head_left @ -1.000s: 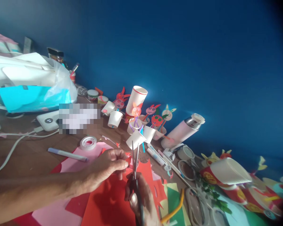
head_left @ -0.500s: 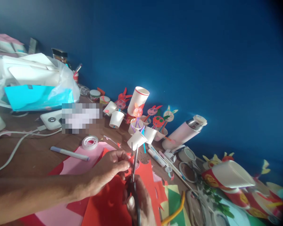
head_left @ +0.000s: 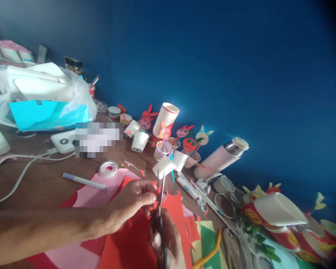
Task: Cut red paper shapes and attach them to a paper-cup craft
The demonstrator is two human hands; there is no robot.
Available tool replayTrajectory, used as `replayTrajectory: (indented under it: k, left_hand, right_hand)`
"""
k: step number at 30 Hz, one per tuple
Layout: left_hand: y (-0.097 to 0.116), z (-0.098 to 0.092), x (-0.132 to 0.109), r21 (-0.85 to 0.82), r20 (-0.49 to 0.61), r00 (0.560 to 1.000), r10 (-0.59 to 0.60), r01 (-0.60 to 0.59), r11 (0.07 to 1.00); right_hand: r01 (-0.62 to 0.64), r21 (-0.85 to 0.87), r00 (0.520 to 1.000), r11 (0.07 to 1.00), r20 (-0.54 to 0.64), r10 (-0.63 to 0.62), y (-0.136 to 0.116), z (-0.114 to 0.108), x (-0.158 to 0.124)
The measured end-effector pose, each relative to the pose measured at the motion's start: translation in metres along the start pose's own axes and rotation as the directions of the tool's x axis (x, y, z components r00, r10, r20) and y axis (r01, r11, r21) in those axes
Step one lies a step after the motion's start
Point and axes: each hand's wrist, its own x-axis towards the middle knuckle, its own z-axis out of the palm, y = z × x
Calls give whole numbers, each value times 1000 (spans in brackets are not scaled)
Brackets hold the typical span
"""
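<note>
My right hand (head_left: 169, 237) is closed around the dark handles of a pair of scissors (head_left: 160, 203). The blades point away from me and stand slightly apart. Just left of them, my left hand (head_left: 138, 196) is pinched at thumb and forefinger. Whatever sits in that pinch is too small to make out against the red below. Beneath both hands lies red paper (head_left: 126, 243), overlapping pink paper (head_left: 89, 200). A small pink round piece (head_left: 164, 195) shows behind the blades.
Paper cups (head_left: 164, 166) with paper animal faces on straws stand ahead. A pink thermos (head_left: 217, 160) is to their right. A tape roll (head_left: 108, 169) and a marker (head_left: 84, 182) lie left. Red cartons (head_left: 277, 213) are at right, a plastic bag (head_left: 81, 93) at back left.
The view has shifted slightly, so the things on the table appear a little further right. Both hands keep nearly the same pose, with the scissors still beside the left fingertips.
</note>
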Motion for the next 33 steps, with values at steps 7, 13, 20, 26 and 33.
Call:
replayTrajectory:
  k: [7,13,20,26,33]
  left_hand:
    - [-2,-1,2,-11,16,1000,11,-11,1000]
    - [-4,-1,2,-14,8,1000,-2,2,1000]
    - [-5,-1,2,2,-3,1000,9,-9,1000]
    - [-3,0,1,-6,-6,1000,-5,5,1000]
    - [-1,0,0,-7,0,1000,-9,9,1000]
  right_hand:
    - [17,14,1000,1000,0,-17,10,-1,-1]
    - [47,41,997,998,61,-50,9,-1,1]
    - [79,30,994,996,72,-81,8,0,2]
    - [60,27,997,998,53,-61,9,0,2]
    - [25,67,999,997,44,-28,7,0,1]
